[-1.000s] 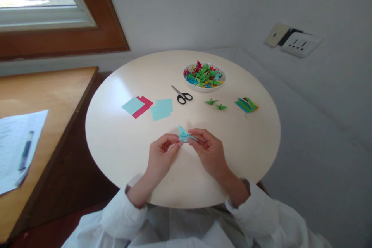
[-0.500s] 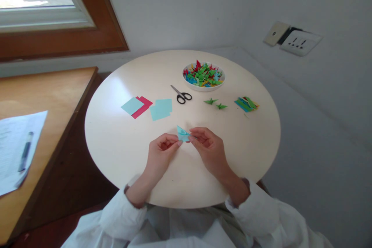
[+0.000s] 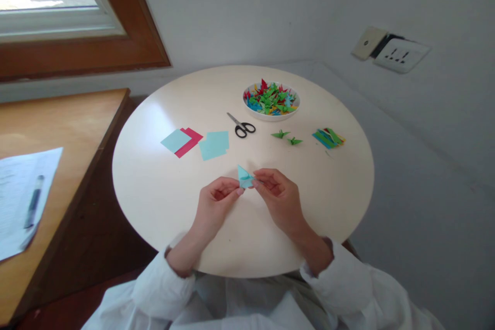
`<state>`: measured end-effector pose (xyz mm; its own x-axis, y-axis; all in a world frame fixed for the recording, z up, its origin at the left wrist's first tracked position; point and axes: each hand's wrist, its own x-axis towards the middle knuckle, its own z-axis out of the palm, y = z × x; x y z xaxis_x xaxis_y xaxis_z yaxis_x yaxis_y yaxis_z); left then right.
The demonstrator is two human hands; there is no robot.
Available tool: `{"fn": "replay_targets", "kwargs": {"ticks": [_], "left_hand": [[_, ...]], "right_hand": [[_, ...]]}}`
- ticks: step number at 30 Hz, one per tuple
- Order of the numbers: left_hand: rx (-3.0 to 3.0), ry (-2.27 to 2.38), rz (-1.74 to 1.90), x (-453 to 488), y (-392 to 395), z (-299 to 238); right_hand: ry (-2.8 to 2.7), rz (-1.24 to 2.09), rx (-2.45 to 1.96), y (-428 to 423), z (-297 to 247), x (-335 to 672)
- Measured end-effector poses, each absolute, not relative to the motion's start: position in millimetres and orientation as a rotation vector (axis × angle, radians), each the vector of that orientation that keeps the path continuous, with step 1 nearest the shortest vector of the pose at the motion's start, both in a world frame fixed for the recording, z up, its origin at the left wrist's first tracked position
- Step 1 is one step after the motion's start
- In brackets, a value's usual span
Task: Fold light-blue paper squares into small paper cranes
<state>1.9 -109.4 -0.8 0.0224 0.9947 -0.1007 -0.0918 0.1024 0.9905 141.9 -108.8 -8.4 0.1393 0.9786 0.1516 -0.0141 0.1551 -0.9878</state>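
Note:
Between my hands is a small piece of light blue folded paper (image 3: 245,178), partly folded, with a pointed flap standing up on its left. My left hand (image 3: 217,199) pinches its lower left corner between thumb and fingers. On the other side, my right hand (image 3: 279,197) pinches the right end, and its fingertips hide that part. Light blue paper squares (image 3: 215,145) lie just beyond my left hand. Two green paper cranes (image 3: 280,134) rest on the table beyond my right hand.
A white bowl (image 3: 271,117) full of colourful paper cranes stands at the back of the round table (image 3: 154,185). Black-handled scissors (image 3: 241,126) lie before it. Red and blue squares (image 3: 184,141) are at left, coloured paper strips (image 3: 328,138) at right. A wooden desk (image 3: 77,113) adjoins.
The folded paper has shifted slightly to the right, and its pointed flap stands a little taller. Both hands keep their pinch with barely any movement.

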Motion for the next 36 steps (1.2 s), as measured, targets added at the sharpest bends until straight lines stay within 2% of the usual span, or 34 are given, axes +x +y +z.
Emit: {"fn": "replay_targets", "kwargs": {"ticks": [36], "left_hand": [[1.029,1.28,1.199,2.1,-110.9,2.8]], "right_hand": [[-1.13,1.05,-1.096,-110.3,-8.7,140.1]]}}
